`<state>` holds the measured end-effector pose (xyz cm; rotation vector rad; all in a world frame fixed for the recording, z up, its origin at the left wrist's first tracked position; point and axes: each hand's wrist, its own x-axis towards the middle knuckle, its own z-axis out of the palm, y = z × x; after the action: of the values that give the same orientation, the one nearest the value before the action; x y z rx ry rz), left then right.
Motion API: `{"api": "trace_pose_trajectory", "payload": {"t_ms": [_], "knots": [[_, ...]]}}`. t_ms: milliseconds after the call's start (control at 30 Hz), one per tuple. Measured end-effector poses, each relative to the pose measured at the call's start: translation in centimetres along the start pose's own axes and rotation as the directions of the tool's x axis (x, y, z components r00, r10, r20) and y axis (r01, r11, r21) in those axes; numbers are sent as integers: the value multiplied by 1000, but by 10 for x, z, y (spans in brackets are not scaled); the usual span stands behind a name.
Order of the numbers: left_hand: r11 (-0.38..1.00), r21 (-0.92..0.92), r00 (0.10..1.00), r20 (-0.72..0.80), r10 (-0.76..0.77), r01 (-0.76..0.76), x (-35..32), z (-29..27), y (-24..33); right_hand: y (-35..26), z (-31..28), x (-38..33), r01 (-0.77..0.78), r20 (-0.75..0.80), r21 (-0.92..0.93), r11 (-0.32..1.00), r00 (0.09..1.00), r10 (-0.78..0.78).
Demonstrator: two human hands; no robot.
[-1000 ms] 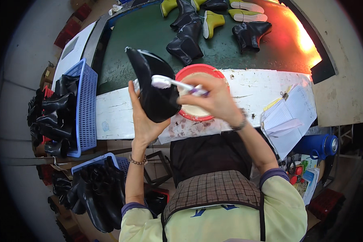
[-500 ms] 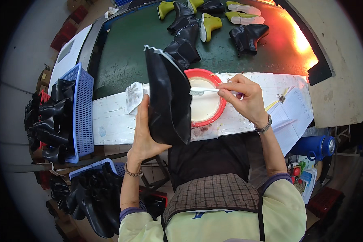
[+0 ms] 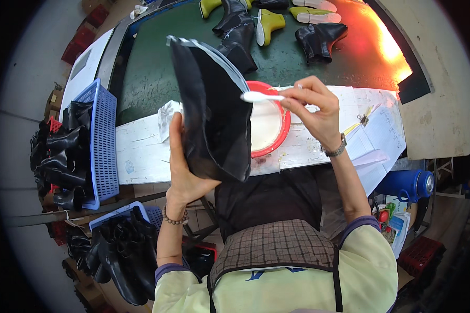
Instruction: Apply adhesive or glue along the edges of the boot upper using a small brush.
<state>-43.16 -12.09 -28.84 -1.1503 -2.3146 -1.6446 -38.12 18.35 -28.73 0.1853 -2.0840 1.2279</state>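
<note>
Far to the left of your left hand [image 3: 185,180], black boots [image 3: 65,138] fill a blue slatted plastic basket [image 3: 104,151]. Closer in, below that hand, more black boots lie in a second blue basket [image 3: 121,209]. Just behind your left fingers sits a crumpled white wad [image 3: 167,121]. Your left hand is closed around the lower part of a black boot upper [image 3: 193,99], holding it raised with a whitish band along its top edge; some fingers are hidden behind it. To its right, a white toothbrush [image 3: 261,97] overlaps the upper's right edge; whether they touch you cannot tell. Your right hand [image 3: 316,107] pinches its handle between thumb and fingers. Beneath the brush stands a red bowl [image 3: 284,128] of white liquid [image 3: 263,128]. Right of your right wrist lie clipped papers [image 3: 373,148], then a blue flask [image 3: 402,186].
</note>
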Motion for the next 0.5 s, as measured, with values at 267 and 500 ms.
{"api": "trace_pose_trajectory", "payload": {"t_ms": [267, 500], "knots": [[953, 240, 966, -137, 221, -184, 27, 4, -12, -14, -1, -22, 31, 62, -2, 1000, 998, -31], [836, 497, 945, -87, 316, -234, 46, -2, -7, -26, -4, -26, 59, 171, -27, 998, 984, -54]]}}
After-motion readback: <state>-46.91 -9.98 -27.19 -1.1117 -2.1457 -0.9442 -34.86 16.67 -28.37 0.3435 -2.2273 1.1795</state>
